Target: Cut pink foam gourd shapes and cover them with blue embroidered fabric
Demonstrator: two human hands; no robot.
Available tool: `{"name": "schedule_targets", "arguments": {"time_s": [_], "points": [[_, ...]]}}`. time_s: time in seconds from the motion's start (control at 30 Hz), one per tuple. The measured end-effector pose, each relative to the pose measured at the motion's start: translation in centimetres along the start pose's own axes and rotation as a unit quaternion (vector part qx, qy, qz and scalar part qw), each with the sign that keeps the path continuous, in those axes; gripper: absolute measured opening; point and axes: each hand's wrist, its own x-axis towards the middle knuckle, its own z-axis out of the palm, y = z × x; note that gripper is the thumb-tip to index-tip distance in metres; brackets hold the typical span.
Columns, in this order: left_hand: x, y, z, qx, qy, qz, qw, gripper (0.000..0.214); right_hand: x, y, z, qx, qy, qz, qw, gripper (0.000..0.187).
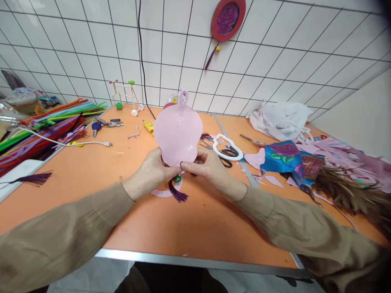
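A pink foam cutout (178,132), rounded with a small loop on top, stands upright over the orange table (91,187). My left hand (150,173) pinches its lower left edge, and my right hand (207,165) pinches the lower right edge. A green bead (177,178) with a purple tassel (177,194) hangs from the bottom of the cutout, between my wrists. A thin pink strip lies under them on the table.
Scissors (227,156) and a white heart-shaped frame (227,147) lie right of my hands. Pink scraps and blue floral fabric (282,156) cover the right side. Pipe cleaners (51,120), keys (105,123), a white cable and a glue gun (148,127) are at left. A white bag (281,116) sits at the back.
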Motion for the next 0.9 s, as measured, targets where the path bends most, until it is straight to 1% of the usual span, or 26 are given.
{"name": "schedule_targets", "arguments": {"time_s": [0.13, 0.27, 0.37, 0.47, 0.6, 0.77, 0.9], "points": [[-0.06, 0.20, 0.26, -0.007, -0.009, -0.003, 1.000, 0.036, -0.08, 0.40, 0.20, 0.011, 0.022, 0.003, 1.000, 0.024], [0.12, 0.12, 0.08, -0.041, -0.019, 0.021, 0.999, 0.028, -0.11, 0.27, 0.30, 0.017, 0.052, -0.027, 0.998, 0.020], [0.29, -0.18, -0.22, -0.047, -0.033, 0.018, 0.998, 0.027, 0.00, 0.07, 0.21, 0.010, 0.081, -0.047, 0.996, 0.019], [0.32, -0.48, -0.40, -0.044, -0.055, 0.001, 0.998, 0.028, 0.12, 0.00, 0.11, 0.012, 0.080, -0.050, 0.995, 0.020], [0.24, -0.61, -0.34, -0.037, -0.061, -0.019, 0.997, 0.026, 0.17, 0.10, 0.08, 0.038, 0.057, -0.044, 0.997, 0.021], [0.09, -0.33, -0.10, -0.041, -0.062, -0.022, 0.997, 0.021, 0.20, 0.45, 0.01, 0.032, 0.095, -0.032, 0.994, 0.022], [-0.12, -0.17, -0.10, -0.061, -0.067, -0.014, 0.996, 0.018, 0.15, 0.57, 0.03, 0.029, 0.090, -0.029, 0.995, 0.021]]}}
